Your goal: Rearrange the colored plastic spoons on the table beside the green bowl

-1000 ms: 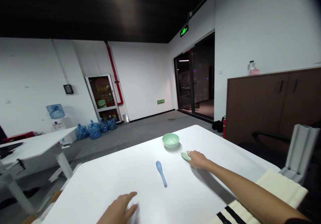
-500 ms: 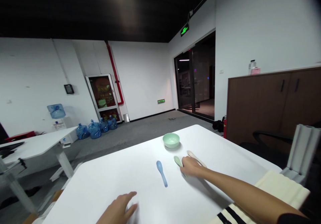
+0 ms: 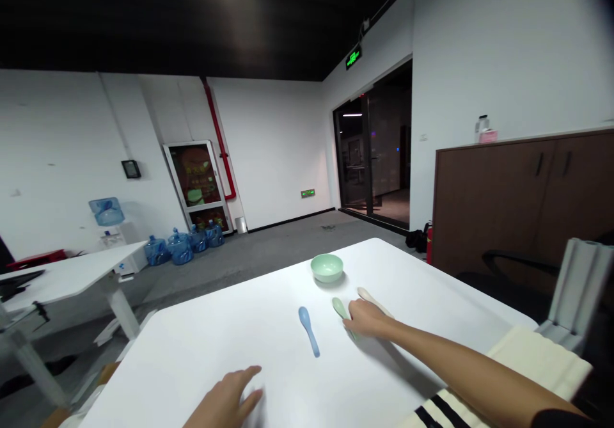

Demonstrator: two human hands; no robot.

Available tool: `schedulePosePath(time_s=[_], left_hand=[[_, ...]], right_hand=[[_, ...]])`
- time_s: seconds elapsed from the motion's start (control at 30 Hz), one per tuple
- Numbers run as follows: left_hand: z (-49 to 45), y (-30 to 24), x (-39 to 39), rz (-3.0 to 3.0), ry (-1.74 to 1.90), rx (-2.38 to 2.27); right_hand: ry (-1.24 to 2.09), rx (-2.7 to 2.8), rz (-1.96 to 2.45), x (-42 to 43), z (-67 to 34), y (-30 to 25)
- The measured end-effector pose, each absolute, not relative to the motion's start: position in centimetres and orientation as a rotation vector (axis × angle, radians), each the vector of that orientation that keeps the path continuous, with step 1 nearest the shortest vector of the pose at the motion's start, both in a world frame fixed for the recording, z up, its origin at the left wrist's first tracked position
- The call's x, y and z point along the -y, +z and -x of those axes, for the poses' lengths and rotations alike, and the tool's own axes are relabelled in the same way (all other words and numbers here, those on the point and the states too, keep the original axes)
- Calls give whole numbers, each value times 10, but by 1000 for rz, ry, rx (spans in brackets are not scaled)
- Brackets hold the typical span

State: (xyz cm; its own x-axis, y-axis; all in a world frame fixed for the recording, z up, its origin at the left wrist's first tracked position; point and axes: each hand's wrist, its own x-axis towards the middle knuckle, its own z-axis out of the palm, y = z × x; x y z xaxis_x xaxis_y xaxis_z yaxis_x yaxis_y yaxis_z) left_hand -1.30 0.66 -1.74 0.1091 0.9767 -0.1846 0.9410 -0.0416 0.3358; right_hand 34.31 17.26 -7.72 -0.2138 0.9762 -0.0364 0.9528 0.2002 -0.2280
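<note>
My right hand (image 3: 367, 318) is closed on the handle of a green spoon (image 3: 339, 308), whose bowl points away from me on the white table (image 3: 268, 325). Just beyond that hand lies a white spoon (image 3: 371, 299), partly covered by my fingers and wrist. A blue spoon (image 3: 309, 332) rests to the left, touched by neither hand. Behind the spoons stands a light green bowl (image 3: 327, 268); nothing shows inside it. My left hand (image 3: 228, 397) hovers low at the near side of the table, thumb and index finger apart, holding nothing.
A cream cloth with black stripes (image 3: 518, 364) lies at the table's right side, under my right forearm. Beyond it stand a grey metal profile (image 3: 575, 287) and a black chair (image 3: 499, 274). Another white desk (image 3: 91, 268) is at left, with blue water bottles (image 3: 180, 247) behind.
</note>
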Motion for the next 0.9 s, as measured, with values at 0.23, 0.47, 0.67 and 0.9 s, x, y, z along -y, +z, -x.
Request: schedulePosePath(time_s=[0.23,0.47,0.67,0.9], left_hand=[[11,-14,-5,-2040,111,-1874],[12,-19,-6,-2045,95,-1860],[12,-17,-6,-2037,81,-1867],[11,-17,-6,-2055,103,-1873]], right_hand=[[265,2223,1873,-185,-362,-61],[264,2077,1906,-194,-393,-46],[262,2045,1908,-192,-396,-44],[268,2052,1885,-190,-394,-46]])
